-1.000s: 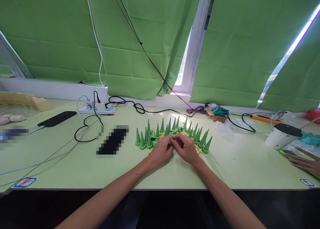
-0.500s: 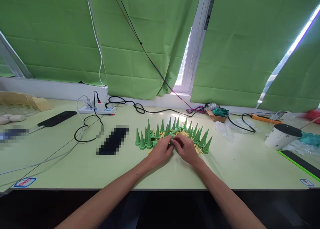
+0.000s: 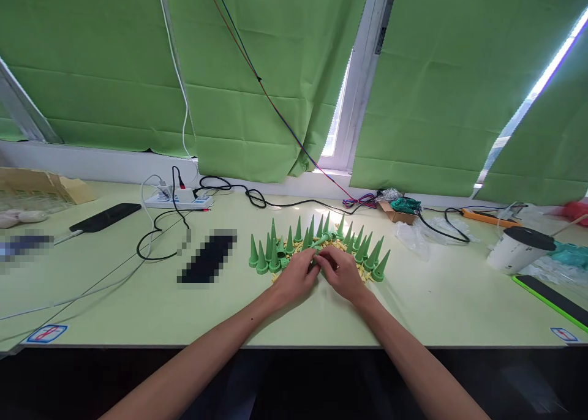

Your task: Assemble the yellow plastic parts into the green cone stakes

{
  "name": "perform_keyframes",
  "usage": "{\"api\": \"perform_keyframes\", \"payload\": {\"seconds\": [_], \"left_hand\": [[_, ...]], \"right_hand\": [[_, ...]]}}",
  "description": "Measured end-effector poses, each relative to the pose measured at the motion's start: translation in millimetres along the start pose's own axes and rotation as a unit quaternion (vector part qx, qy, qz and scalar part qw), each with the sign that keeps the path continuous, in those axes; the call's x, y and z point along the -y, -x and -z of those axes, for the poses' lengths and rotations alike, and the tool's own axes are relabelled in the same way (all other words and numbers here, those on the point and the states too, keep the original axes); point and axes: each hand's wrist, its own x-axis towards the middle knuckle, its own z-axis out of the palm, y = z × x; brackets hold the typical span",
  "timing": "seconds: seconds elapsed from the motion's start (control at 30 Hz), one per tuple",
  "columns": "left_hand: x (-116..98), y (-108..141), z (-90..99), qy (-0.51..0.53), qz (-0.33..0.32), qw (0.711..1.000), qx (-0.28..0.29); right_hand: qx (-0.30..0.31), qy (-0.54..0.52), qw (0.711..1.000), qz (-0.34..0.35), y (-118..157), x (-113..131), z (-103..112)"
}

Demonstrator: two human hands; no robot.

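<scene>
My left hand [image 3: 297, 277] and my right hand [image 3: 340, 273] meet at the near edge of a cluster of green plastic spikes. Fingers of both are closed in a pinch around a small greenish part, mostly hidden by the fingertips. Most of the green cone-shaped spikes [image 3: 261, 261] stand point up on wide ridged bases, in an arc from left to right. One green spike [image 3: 323, 239] lies on its side just beyond my fingers. Small yellow pieces [image 3: 339, 245] are heaped among and behind the spikes, partly covered by my hands.
To the left are a blurred dark phone-like slab [image 3: 207, 258], a black power bank [image 3: 106, 218] and a power strip [image 3: 184, 199] with cables. At right stand a lidded paper cup [image 3: 519, 250], plastic bags [image 3: 413, 236] and a small cardboard box [image 3: 399, 209]. Green curtains hang behind.
</scene>
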Motion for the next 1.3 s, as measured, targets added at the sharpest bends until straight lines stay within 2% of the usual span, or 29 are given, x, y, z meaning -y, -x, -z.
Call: {"api": "perform_keyframes", "payload": {"seconds": [0.53, 1.03, 1.3], "left_hand": [[-2.7, -0.4, 2.5, 0.001, 0.0, 1.0, 0.007], [0.9, 0.2, -0.4, 0.0, 0.001, 1.0, -0.011], [-4.4, 1.1, 2.3, 0.02, 0.002, 1.0, -0.001]], "right_hand": [[0.003, -0.003, 1.0, 0.001, 0.1, -0.7, -1.0], [0.021, -0.009, 1.0, -0.005, -0.5, 4.5, 2.1], [0.014, -0.001, 1.0, -0.012, -0.9, 4.3, 1.5]]}}
